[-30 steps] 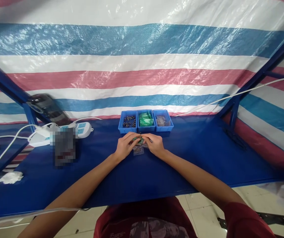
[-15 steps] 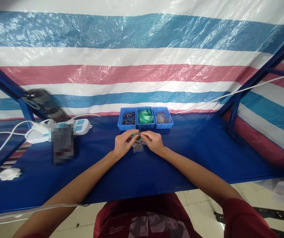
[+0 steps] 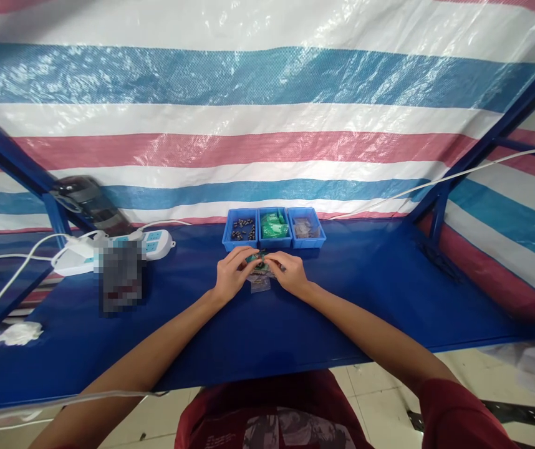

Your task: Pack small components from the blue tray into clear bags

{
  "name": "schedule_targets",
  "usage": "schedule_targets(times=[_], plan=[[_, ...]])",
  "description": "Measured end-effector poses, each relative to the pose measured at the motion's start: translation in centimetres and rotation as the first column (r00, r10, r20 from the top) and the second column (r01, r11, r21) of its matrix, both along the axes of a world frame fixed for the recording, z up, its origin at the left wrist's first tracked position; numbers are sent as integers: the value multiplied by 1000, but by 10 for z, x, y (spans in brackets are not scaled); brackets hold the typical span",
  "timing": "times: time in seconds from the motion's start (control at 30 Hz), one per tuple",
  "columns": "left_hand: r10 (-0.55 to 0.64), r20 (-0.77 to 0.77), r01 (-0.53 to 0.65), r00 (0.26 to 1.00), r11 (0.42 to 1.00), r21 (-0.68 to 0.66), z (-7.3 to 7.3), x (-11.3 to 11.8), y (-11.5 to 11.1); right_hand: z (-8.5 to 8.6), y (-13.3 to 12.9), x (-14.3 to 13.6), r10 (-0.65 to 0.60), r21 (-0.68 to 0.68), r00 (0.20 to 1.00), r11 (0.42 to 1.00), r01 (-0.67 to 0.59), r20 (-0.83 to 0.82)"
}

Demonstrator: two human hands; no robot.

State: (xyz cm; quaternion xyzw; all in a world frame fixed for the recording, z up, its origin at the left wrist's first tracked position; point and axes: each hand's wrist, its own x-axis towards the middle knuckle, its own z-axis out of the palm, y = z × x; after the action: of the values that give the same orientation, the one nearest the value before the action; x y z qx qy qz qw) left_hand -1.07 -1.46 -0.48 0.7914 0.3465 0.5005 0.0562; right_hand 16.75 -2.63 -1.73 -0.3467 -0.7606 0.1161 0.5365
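Close together in front of the blue bins, both hands have their fingers closed around a small green item (image 3: pixel 262 257). My left hand (image 3: pixel 236 272) pinches it from the left, thumb and fingers bent inward. From the right, the fingertips of my right hand (image 3: pixel 290 272) meet it. The fingers cover most of the item, so its shape cannot be made out. Just beneath the hands, small clear plastic bags (image 3: pixel 260 284) lie on the blue table (image 3: pixel 267 337).
Three blue bins stand behind the hands: small dark metallic parts (image 3: pixel 243 229), green packets (image 3: pixel 274 226) and clear bags (image 3: pixel 305 228). At left are a white power strip (image 3: pixel 159 244), a blurred dark object (image 3: pixel 121 275), a dark bottle (image 3: pixel 92 202) and crumpled white material (image 3: pixel 19 333).
The view has tilted slightly upward, so the scene sits a little lower in the frame. Both hands stay at the same place, with small finger shifts around the green item.
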Motion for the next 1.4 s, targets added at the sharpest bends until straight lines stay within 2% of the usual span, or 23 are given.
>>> schedule_targets(times=[0.27, 0.53, 0.7, 0.93, 1.4], plan=[[-51, -17, 52, 999, 998, 21, 2, -3, -1, -3, 2, -2, -4, 18, 1000, 1000, 4, -24], [-54, -34, 54, 998, 998, 16, 5, -4, -1, -4, 3, -2, -14, 14, 1000, 1000, 14, -8], [-10, -54, 8, 998, 1000, -26, 4, -2, 0, -4, 2, 1, -1, 1, 1000, 1000, 1, -4], [-39, -52, 37, 998, 999, -36, 4, 1, 0, -4, 3, 2, -13, -19, 1000, 1000, 14, 9], [-95, -73, 88, 993, 992, -91, -3, -1, 3, -4, 1, 2, 48, -27, 999, 999, -48, -3]])
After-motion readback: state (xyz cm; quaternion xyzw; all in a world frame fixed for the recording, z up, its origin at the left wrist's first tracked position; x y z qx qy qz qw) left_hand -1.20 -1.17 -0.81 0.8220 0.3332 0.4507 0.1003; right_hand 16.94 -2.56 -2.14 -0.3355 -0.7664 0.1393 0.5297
